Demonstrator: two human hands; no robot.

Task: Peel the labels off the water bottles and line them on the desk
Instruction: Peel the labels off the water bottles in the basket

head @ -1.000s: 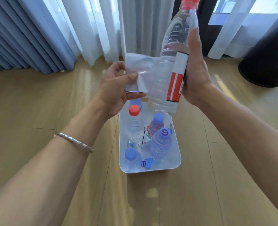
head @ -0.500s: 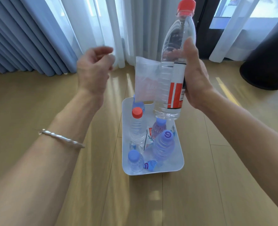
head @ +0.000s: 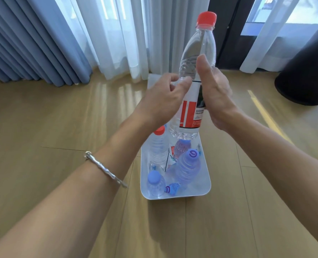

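Back in from the upper left with the left hand [head: 162,101], fingers now curled at the top edge of the white-and-red wrap label [head: 191,112]; hard to tell whether pinching it or only touching. Gripping firmly with the right hand [head: 216,97], thumb upright along the front, fingers wrapped behind the tall clear plastic water bottle with the red cap [head: 197,51]. Holding that bottle nearly upright in the air, above the far end of the white rectangular plastic tray [head: 206,183] on the wooden floor [head: 61,127]. Down in the tray: a small clear red-capped bottle [head: 158,148] standing, purple-capped clear bottles [head: 188,168] beside it.
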